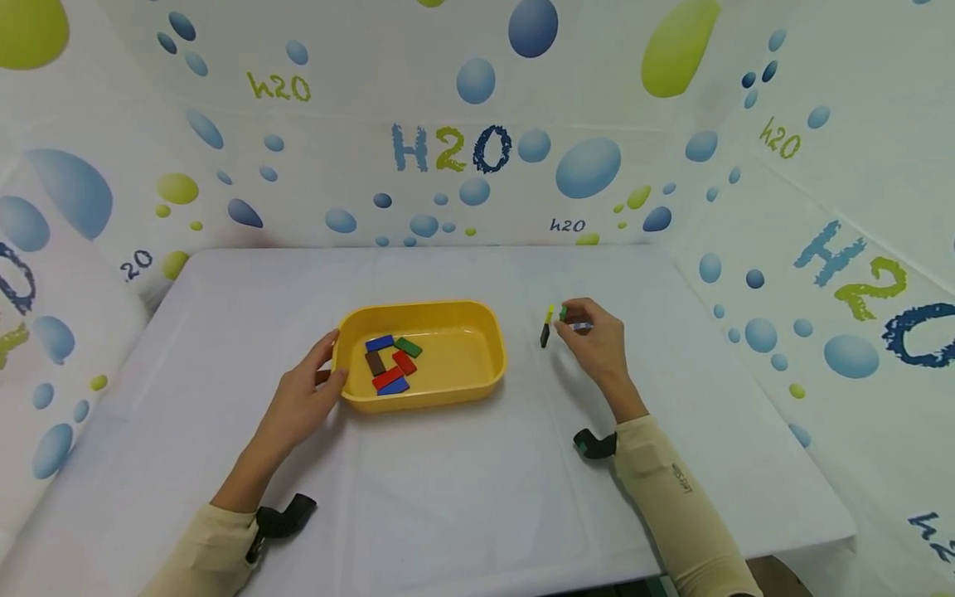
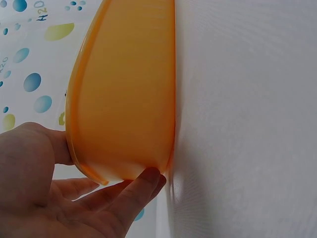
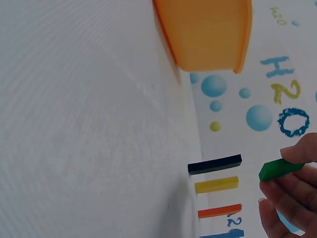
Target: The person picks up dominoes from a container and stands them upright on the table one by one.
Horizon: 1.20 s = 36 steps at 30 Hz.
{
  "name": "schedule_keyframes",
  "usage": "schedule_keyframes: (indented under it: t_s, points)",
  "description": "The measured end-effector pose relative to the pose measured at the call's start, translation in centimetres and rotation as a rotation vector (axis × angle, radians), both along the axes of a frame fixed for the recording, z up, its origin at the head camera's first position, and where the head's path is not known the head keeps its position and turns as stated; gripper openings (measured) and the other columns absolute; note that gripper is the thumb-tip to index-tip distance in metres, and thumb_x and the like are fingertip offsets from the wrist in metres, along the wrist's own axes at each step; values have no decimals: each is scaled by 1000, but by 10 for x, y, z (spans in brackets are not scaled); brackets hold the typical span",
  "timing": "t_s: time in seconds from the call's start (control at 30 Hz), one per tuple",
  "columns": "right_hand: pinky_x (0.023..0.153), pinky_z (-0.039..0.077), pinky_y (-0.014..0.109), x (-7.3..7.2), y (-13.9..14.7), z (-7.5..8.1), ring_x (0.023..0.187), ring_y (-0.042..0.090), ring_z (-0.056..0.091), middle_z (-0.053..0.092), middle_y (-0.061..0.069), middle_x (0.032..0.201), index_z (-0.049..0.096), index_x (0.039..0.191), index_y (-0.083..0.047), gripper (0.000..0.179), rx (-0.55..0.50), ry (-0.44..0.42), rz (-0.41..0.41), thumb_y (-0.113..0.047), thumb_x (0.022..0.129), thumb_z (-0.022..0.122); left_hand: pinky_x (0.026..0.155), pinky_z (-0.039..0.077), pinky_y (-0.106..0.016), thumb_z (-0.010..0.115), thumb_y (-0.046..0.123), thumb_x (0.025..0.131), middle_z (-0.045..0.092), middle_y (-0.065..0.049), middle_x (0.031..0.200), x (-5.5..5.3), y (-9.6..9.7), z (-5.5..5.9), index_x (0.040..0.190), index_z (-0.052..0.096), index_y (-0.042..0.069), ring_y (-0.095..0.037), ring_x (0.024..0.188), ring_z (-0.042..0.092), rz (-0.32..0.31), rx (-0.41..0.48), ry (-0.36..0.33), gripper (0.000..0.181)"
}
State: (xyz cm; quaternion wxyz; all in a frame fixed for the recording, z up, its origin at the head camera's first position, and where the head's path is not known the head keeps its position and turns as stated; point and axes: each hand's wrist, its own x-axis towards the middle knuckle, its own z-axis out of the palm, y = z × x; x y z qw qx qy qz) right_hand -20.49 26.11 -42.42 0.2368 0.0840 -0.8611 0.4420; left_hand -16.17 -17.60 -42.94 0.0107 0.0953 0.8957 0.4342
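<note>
My left hand [image 1: 302,402] grips the left end of a yellow plastic tray [image 1: 455,352], thumb and fingers around its end wall. Several small flat blocks lie in the tray's left half: blue, green, brown [image 1: 375,363] and red [image 1: 404,361]. To the right of the tray, my right hand [image 1: 600,344] pinches a green block [image 3: 280,169] between thumb and fingers. Beside it a row of blocks stands on end: a black block [image 3: 215,164], a yellow one [image 3: 216,185], an orange one [image 3: 220,211] and a blue one [image 3: 223,234]. The green block is held just off this row.
A white cloth covers the table [image 1: 462,497], with its front edge at the bottom right. Behind and on both sides hang white sheets printed with bubbles and H2O lettering [image 1: 451,149]. Black camera mounts [image 1: 287,518] are strapped at both wrists.
</note>
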Motion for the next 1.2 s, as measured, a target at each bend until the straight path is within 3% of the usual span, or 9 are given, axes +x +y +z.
schedule_keyframes:
  t_s: [0.6, 0.97, 1.2]
  points:
    - [73, 56, 26, -9, 10, -13, 93, 24, 71, 75, 10, 101, 72, 116, 1, 26, -15, -57, -10, -2, 91, 78, 97, 52, -59, 51, 21, 109, 39, -30, 158, -1, -3, 0, 167, 21, 12, -53, 125, 56, -8, -12, 13, 67]
    - [79, 60, 44, -9, 13, -15, 96, 30, 72, 75, 14, 103, 72, 112, 2, 24, 11, -99, 6, 1, 89, 79, 97, 52, -59, 51, 21, 108, 39, -30, 157, -2, -2, -3, 167, 21, 12, -53, 125, 56, -6, -14, 21, 66]
    - [82, 60, 46, -9, 14, -20, 99, 32, 72, 74, 16, 106, 71, 113, 2, 25, 45, -161, -10, -1, 90, 79, 97, 52, -59, 51, 21, 108, 39, -30, 157, -2, -1, -5, 167, 21, 12, -53, 125, 56, -5, -14, 21, 67]
